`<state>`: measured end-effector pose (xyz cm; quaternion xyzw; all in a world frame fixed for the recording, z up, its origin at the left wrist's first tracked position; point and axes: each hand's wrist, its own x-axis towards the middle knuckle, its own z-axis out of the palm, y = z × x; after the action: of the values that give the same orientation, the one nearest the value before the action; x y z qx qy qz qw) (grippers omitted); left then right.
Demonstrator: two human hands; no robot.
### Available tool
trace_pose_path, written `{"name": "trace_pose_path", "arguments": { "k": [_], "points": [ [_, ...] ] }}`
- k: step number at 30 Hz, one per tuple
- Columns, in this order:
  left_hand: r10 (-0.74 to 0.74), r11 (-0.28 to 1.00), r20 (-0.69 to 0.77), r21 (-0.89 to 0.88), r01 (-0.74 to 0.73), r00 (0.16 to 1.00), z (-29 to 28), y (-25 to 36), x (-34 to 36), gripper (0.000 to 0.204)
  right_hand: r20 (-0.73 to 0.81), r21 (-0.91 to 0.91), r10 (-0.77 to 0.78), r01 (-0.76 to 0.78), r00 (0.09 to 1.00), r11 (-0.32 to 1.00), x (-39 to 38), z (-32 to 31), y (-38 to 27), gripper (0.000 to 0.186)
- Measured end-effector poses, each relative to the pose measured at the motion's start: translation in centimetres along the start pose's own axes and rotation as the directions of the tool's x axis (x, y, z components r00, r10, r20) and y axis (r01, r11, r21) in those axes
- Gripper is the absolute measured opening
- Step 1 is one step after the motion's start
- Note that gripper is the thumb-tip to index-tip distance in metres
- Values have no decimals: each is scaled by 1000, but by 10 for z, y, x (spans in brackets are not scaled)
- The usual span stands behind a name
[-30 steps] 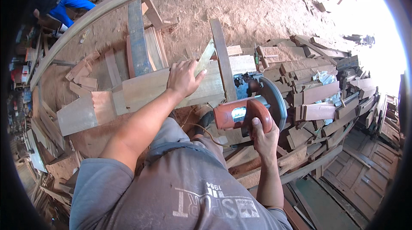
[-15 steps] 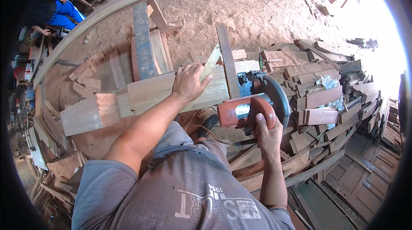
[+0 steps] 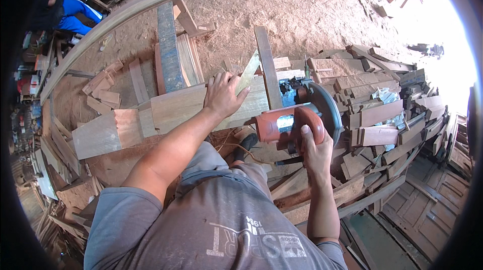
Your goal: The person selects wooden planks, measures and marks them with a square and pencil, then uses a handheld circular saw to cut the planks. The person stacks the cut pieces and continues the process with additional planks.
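Just in front of the person's legs (image 3: 197, 163), a pale wooden board (image 3: 178, 106) lies crosswise, with a circular saw (image 3: 272, 125) at its right end. By the right hand (image 3: 317, 153), the saw's looped rear handle (image 3: 314, 121) is gripped, thumb on top, the fingers mostly hidden. The left hand (image 3: 224, 96) is laid on the board, its fingers curved and its thumb spread; from under it runs a pointed pale strip (image 3: 250, 73), but whether this is pinched or only pressed cannot be told. A darker wooden strip (image 3: 269, 71) is set across the board, close beside the saw. For good control, the saw's base should be held flat and guided evenly, without force, and both strips guarded against slipping. The left fingers are best placed well away from the blade, whose contact with the wood cannot be seen. The power cord (image 3: 289, 161) should be left slack, clear of the cutting path.
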<state>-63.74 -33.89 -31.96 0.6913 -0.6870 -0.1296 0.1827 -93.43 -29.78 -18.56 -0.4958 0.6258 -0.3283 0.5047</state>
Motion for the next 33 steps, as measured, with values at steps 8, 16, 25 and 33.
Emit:
{"name": "trace_pose_path", "arguments": {
  "k": [8,16,25,33],
  "points": [
    [1,1000,9,9,-1,1000,3,-3,1,55,5,-1,-35,35,999,999,14,6,5,42],
    [6,1000,-5,17,-6,1000,5,-4,0,56,25,24,30,-30,999,999,21,10,-8,39],
    [-3,1000,-16,-24,3,1000,3,-3,0,52,21,16,24,-24,1000,1000,31,13,-12,41],
    [4,1000,-15,-18,-5,1000,4,-5,1,55,26,85,-2,-1,1000,996,36,20,-19,38]
  ]
}}
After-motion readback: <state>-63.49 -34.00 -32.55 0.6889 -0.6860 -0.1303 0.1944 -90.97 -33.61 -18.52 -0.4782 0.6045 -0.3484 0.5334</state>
